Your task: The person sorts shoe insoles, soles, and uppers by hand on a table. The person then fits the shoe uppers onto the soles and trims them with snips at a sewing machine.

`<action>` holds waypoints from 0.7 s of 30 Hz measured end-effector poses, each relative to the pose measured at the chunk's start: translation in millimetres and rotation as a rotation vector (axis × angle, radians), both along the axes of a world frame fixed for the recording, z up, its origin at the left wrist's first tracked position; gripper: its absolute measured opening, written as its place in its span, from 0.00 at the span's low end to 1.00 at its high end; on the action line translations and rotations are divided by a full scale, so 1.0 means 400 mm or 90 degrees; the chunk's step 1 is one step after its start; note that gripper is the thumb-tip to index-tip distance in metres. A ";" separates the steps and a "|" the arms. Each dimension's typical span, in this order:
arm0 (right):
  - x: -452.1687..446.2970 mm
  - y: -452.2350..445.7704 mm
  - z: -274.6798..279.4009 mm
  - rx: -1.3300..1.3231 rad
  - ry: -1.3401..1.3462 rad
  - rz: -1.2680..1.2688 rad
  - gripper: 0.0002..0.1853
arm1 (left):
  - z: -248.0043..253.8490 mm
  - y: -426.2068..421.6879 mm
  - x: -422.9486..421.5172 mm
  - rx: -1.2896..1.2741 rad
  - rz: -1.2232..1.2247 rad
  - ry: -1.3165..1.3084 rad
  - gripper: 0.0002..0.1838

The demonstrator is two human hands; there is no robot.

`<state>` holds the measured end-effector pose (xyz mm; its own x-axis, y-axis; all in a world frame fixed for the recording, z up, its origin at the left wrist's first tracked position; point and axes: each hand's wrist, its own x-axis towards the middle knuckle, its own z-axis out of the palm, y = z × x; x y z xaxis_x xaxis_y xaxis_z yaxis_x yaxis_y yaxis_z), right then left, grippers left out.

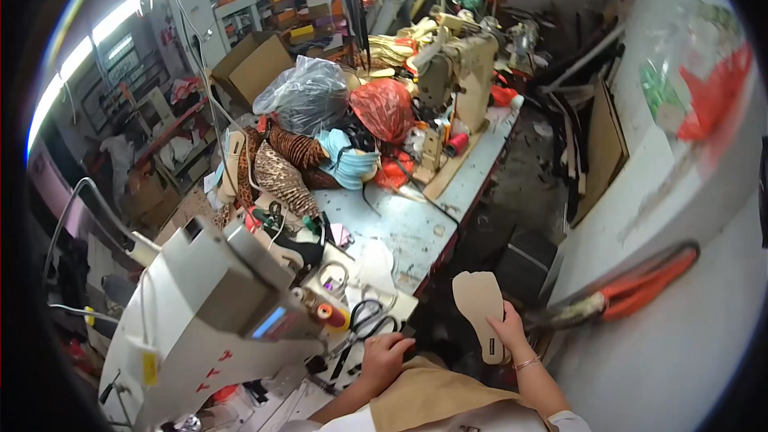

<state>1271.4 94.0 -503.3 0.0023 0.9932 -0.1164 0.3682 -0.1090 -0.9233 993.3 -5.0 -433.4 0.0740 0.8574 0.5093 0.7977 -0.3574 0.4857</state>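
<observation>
A beige insole (478,304) with a small dark label at its heel is held upright by my right hand (507,330), to the right of the table. The thumb lies across its face and the fingers go behind its edge. My left hand (386,358) is at the table's near corner, fingers bent and close together; whatever they may hold is hidden. Just above that hand lie black-handled scissors (366,322). A white sewing machine (200,316) with a lit display stands left of it. Thread spools (332,316) sit beside the machine.
Along the table (408,228) are leopard-print fabric (280,172), a red plastic bag (382,110), a grey plastic bag (304,96) and a second sewing machine (472,72). At right, orange-handled tools (648,284) and a wall (664,216) border the narrow floor.
</observation>
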 end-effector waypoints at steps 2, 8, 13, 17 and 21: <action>-0.007 0.118 0.028 -0.005 0.042 0.049 0.24 | -0.057 0.155 0.010 -0.002 0.023 0.056 0.10; 0.049 0.342 0.081 -0.053 -0.088 0.257 0.25 | -0.167 0.506 -0.081 -0.179 0.266 0.090 0.15; 0.018 0.403 0.057 -0.080 -0.010 0.318 0.25 | -0.143 0.475 -0.038 -0.185 0.273 0.030 0.25; -0.026 0.445 -0.021 -0.065 -0.047 0.568 0.22 | -0.145 0.191 0.078 -0.098 0.376 0.005 0.18; -0.151 0.475 0.000 -0.082 0.067 0.812 0.20 | -0.152 -0.157 0.195 -0.104 0.684 -0.067 0.13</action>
<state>1211.2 283.9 -503.4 -0.9514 0.2671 -0.1533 0.2043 0.1747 -0.9632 1071.1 -67.9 -494.1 -0.7907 0.5067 0.3436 0.6070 0.5760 0.5475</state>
